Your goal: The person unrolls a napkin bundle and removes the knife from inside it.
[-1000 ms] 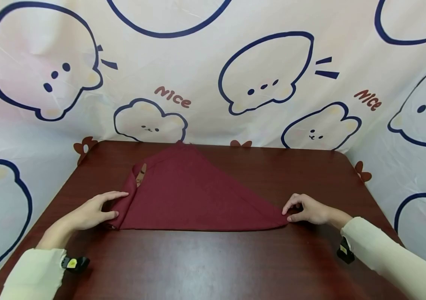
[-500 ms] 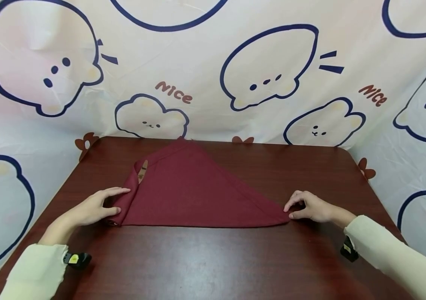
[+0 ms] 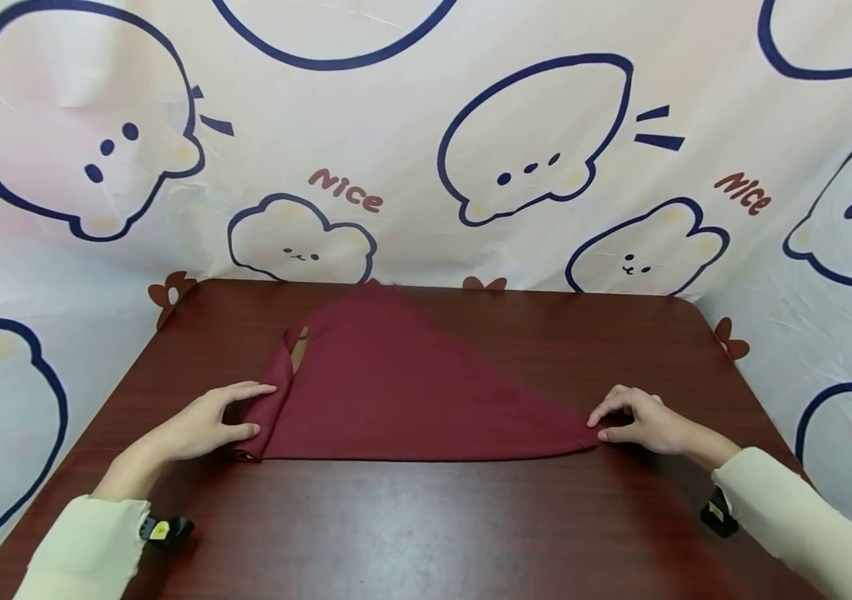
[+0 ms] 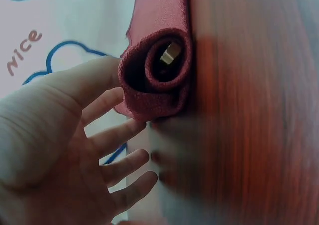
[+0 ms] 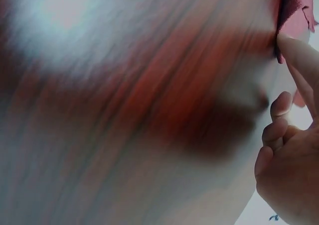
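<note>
A dark red cloth (image 3: 426, 392) lies folded in a triangle on the table, its left end rolled up. From the roll's upper opening shows a light brown flat piece (image 3: 299, 352); its kind is unclear. In the left wrist view a gold-toned end (image 4: 171, 53) sits deep inside the spiral roll (image 4: 154, 98). My left hand (image 3: 204, 423) holds the roll from its left side with thumb and fingers, the other fingers spread behind it. At the cloth's right corner, my right hand (image 3: 644, 422) pinches the fabric between thumb and forefinger, its remaining fingers curled in.
A dark reddish-brown wooden table (image 3: 426, 533) carries the cloth, with glare on its near part. Patterned white curtain (image 3: 411, 150) encloses the back and both sides. Each wrist wears a black strapped device, such as the left one (image 3: 166, 530).
Both hands and the cloth have shifted a little to the right together. The brown piece in the roll shows less than before. Both hands keep their hold.
</note>
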A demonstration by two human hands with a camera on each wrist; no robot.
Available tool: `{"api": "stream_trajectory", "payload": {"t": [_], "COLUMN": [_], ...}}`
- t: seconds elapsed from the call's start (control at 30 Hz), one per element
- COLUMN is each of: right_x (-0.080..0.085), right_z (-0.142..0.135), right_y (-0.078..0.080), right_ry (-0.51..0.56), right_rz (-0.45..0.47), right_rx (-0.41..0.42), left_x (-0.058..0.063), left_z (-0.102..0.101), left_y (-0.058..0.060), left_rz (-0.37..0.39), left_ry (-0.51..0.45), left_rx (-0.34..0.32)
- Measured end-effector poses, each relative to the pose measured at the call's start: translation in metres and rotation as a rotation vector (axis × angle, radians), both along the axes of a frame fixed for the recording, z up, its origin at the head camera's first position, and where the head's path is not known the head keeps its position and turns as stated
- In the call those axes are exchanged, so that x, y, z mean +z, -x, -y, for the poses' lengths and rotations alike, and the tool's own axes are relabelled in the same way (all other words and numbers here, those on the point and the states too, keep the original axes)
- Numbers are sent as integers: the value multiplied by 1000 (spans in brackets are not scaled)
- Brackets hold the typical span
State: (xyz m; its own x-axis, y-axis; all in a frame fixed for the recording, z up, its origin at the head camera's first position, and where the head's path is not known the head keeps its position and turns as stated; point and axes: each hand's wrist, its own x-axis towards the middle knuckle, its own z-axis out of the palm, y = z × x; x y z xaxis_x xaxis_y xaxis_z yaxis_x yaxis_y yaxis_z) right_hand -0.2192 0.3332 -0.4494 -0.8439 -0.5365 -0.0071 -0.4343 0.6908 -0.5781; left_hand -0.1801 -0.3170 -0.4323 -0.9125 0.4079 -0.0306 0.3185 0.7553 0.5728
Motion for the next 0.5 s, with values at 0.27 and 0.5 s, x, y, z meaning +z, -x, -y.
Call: {"api": "stream_trajectory", "payload": {"t": [0.27,0.5], "right_x": [-2,1], "right_z": [-23,-42], "right_y": [-4,-5], "right_ry": [24,44], "right_rz": [0,12], "right_rx": [-13,-11], "left_x": [0,-2], "left_z": [-21,-35], "left_y": [3,8], "left_rz": [-22,-27], "left_ry": [-15,-19], "left_rx": [-46,-65]}}
